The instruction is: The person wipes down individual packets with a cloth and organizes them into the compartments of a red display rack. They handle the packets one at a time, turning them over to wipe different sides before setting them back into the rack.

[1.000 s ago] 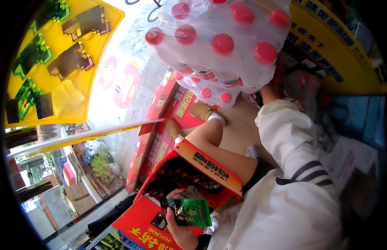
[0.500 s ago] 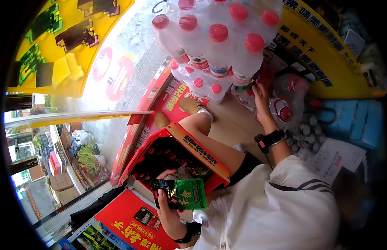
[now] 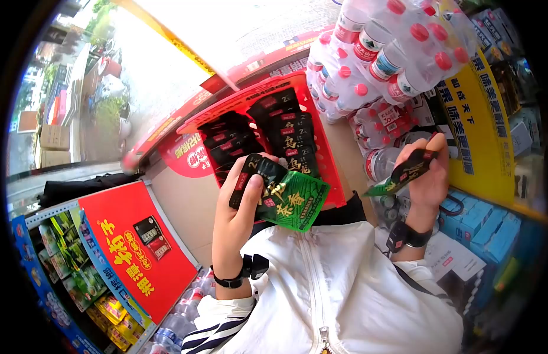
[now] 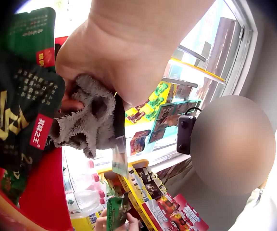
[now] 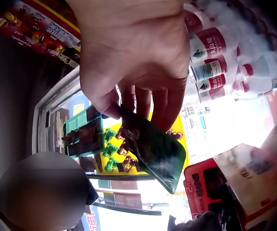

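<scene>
My left hand [image 3: 232,218] grips a green-and-black packet [image 3: 300,206] with gold lettering, thumb over its black part. A grey fuzzy cloth [image 4: 93,118] is bunched in the same hand. Over at the right, my right hand [image 3: 430,183] pinches another green-and-black packet [image 3: 398,177], tilted away from the head camera; its dark green side [image 5: 160,154] hangs below the fingers in the right wrist view. Just beyond the left hand sits a red box [image 3: 326,153] with two rows of black packets [image 3: 294,127] standing in it.
Shrink-wrapped water bottles [image 3: 383,59] with red caps are stacked at the upper right. A yellow printed panel [image 3: 478,130] and blue packs [image 3: 480,221] stand on the right. At the lower left is a red display board [image 3: 129,242] beside shelves of snack bags [image 3: 73,253].
The right hand has come back from beside the bottles, holding a packet. The head view has turned, and the red box now faces upward in front of the body. The left hand keeps its packet.
</scene>
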The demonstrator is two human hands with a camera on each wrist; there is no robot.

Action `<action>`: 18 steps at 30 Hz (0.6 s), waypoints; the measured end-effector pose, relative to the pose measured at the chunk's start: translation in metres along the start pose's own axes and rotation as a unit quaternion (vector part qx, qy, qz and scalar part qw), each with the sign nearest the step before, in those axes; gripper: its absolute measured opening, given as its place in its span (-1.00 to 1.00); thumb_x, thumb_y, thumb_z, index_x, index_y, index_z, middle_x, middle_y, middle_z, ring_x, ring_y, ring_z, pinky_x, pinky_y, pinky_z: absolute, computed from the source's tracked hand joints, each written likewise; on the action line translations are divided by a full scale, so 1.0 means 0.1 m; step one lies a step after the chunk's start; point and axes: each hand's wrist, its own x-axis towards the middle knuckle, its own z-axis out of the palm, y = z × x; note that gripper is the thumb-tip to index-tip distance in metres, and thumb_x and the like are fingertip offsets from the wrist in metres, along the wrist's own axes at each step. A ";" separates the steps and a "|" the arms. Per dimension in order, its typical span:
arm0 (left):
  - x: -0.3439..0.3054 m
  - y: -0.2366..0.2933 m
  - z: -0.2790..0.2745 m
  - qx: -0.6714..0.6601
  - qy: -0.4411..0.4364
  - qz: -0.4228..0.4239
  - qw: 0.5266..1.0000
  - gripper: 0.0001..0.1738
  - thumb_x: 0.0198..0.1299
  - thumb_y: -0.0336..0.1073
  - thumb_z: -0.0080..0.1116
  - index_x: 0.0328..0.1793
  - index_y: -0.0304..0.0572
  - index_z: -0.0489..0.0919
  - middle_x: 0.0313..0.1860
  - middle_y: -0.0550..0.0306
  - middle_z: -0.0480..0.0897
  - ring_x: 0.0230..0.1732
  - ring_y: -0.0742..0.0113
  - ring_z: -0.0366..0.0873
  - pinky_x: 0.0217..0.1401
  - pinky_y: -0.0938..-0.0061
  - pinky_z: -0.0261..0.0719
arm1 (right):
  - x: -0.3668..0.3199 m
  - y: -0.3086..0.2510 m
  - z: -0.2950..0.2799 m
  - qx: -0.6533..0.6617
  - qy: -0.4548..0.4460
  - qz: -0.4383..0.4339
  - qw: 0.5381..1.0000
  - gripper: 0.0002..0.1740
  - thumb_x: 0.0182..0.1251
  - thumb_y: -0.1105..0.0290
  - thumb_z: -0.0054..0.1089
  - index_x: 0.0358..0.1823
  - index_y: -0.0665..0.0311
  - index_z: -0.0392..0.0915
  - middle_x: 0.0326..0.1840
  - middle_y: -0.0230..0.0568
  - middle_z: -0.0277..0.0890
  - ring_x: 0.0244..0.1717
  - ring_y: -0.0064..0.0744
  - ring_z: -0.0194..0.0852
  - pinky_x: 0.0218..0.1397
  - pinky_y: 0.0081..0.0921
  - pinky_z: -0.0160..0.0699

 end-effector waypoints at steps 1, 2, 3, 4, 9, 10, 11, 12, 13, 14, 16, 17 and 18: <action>-0.03 -0.02 -0.04 0.013 0.014 0.000 1.000 -0.72 0.48 -0.32 -0.03 0.12 -0.40 0.53 0.01 0.16 0.61 -0.09 0.52 0.51 -0.05 0.62 0.44 | 0.08 -0.02 0.16 -0.043 -0.054 0.005 0.998 -0.73 0.38 0.24 0.18 -0.18 0.24 0.33 -0.19 -0.11 0.58 -0.20 -0.45 0.60 -0.05 -0.49 0.60; -0.02 -0.05 -0.07 0.057 0.036 0.050 0.996 -0.76 0.43 -0.34 0.06 -0.05 -0.45 0.58 -0.01 0.15 0.62 -0.16 0.47 0.54 -0.11 0.58 0.46 | 0.14 -0.03 0.40 -0.085 -0.038 -0.005 0.996 -0.65 0.39 0.19 0.28 -0.15 0.25 0.33 -0.29 -0.19 0.58 -0.30 -0.52 0.59 -0.12 -0.59 0.60; -0.04 -0.09 -0.06 0.065 0.058 0.104 0.991 -0.77 0.40 -0.36 0.11 -0.15 -0.49 0.60 0.00 0.09 0.63 -0.19 0.44 0.56 -0.13 0.58 0.47 | 0.17 -0.04 0.60 -0.111 -0.045 0.007 0.993 -0.65 0.38 0.21 0.30 -0.11 0.28 0.35 -0.26 -0.23 0.58 -0.26 -0.59 0.57 -0.14 -0.64 0.55; -0.05 -0.09 -0.09 0.105 0.058 0.118 0.986 -0.76 0.39 -0.35 0.11 -0.14 -0.48 0.61 -0.01 0.08 0.63 -0.22 0.43 0.57 -0.16 0.57 0.49 | 0.20 0.00 0.78 -0.119 -0.068 0.011 0.990 -0.67 0.38 0.24 0.31 -0.11 0.29 0.38 -0.25 -0.27 0.58 -0.26 -0.62 0.55 -0.16 -0.65 0.53; -0.15 -0.11 -0.18 0.184 0.063 0.159 0.968 -0.71 0.47 -0.27 -0.03 -0.13 -0.31 0.64 -0.05 0.10 0.67 -0.27 0.11 0.68 -0.20 0.36 0.57 | 0.31 0.36 1.52 -0.296 -0.251 0.017 0.922 -0.84 0.39 0.46 0.26 -0.12 0.31 0.46 -0.11 -0.24 0.55 -0.22 -0.66 0.45 -0.21 -0.69 0.48; -0.15 -0.12 -0.16 0.154 0.075 0.161 0.972 -0.65 0.50 -0.21 -0.09 -0.13 -0.30 0.64 -0.07 0.10 0.65 -0.23 0.03 0.66 -0.16 0.29 0.56 | 0.30 0.47 1.57 -0.260 -0.253 0.033 0.931 -0.85 0.41 0.47 0.24 -0.11 0.31 0.46 -0.08 -0.25 0.55 -0.22 -0.66 0.44 -0.18 -0.67 0.48; -0.18 -0.11 -0.21 0.166 0.055 0.147 0.974 -0.46 0.58 -0.03 -0.27 -0.02 -0.39 0.59 -0.07 0.03 0.65 -0.13 0.04 0.65 -0.01 0.38 0.54 | 0.28 0.55 1.60 -0.226 -0.257 0.053 0.938 -0.85 0.42 0.47 0.21 -0.09 0.31 0.45 -0.05 -0.25 0.55 -0.21 -0.66 0.44 -0.15 -0.66 0.49; -0.21 -0.08 -0.22 0.177 0.075 0.143 0.971 -0.38 0.58 0.05 -0.33 -0.06 -0.38 0.60 -0.04 0.01 0.65 -0.13 -0.01 0.64 0.01 0.31 0.53 | 0.27 0.58 1.63 -0.226 -0.254 0.066 0.938 -0.85 0.45 0.46 0.19 -0.07 0.32 0.44 -0.05 -0.26 0.53 -0.21 -0.65 0.43 -0.11 -0.65 0.47; -0.21 -0.11 -0.25 0.162 0.068 0.133 0.975 -0.35 0.57 0.07 -0.36 -0.10 -0.37 0.61 0.01 0.01 0.63 -0.12 -0.06 0.62 0.03 0.23 0.51 | 0.28 0.62 1.65 -0.224 -0.253 0.077 0.938 -0.85 0.47 0.45 0.16 -0.06 0.32 0.43 -0.05 -0.28 0.52 -0.21 -0.64 0.42 -0.07 -0.64 0.45; -0.20 -0.15 -0.27 0.179 0.082 0.172 0.965 -0.36 0.57 0.05 -0.35 -0.11 -0.36 0.61 0.03 0.02 0.62 -0.13 -0.07 0.61 0.02 0.20 0.51 | 0.28 0.67 1.65 -0.249 -0.236 0.054 0.938 -0.85 0.49 0.43 0.14 -0.06 0.32 0.42 -0.08 -0.30 0.49 -0.20 -0.63 0.41 -0.05 -0.64 0.43; -0.25 -0.10 -0.32 0.183 0.086 0.161 0.966 -0.40 0.52 0.09 -0.21 -0.11 -0.34 0.63 0.03 0.02 0.61 -0.13 -0.07 0.61 0.00 0.18 0.52 | 0.25 0.74 1.67 -0.280 -0.194 0.017 0.940 -0.84 0.52 0.38 0.11 -0.06 0.32 0.40 -0.14 -0.33 0.44 -0.18 -0.62 0.39 -0.05 -0.64 0.39; -0.26 -0.09 -0.33 0.183 0.088 0.157 0.966 -0.39 0.47 0.14 -0.12 -0.10 -0.34 0.64 0.02 0.02 0.60 -0.12 -0.05 0.61 -0.01 0.18 0.53 | 0.25 0.78 1.68 -0.286 -0.172 -0.001 0.943 -0.83 0.53 0.36 0.11 -0.06 0.31 0.40 -0.17 -0.35 0.41 -0.16 -0.61 0.38 -0.06 -0.63 0.37; -0.29 -0.06 -0.33 0.184 0.095 0.162 0.965 -0.37 0.39 0.20 -0.01 -0.09 -0.33 0.64 0.04 0.02 0.59 -0.14 -0.05 0.62 -0.03 0.18 0.54 | 0.27 0.83 1.64 -0.297 -0.139 0.010 0.944 -0.82 0.55 0.34 0.09 -0.04 0.31 0.39 -0.18 -0.37 0.40 -0.14 -0.61 0.37 -0.07 -0.63 0.38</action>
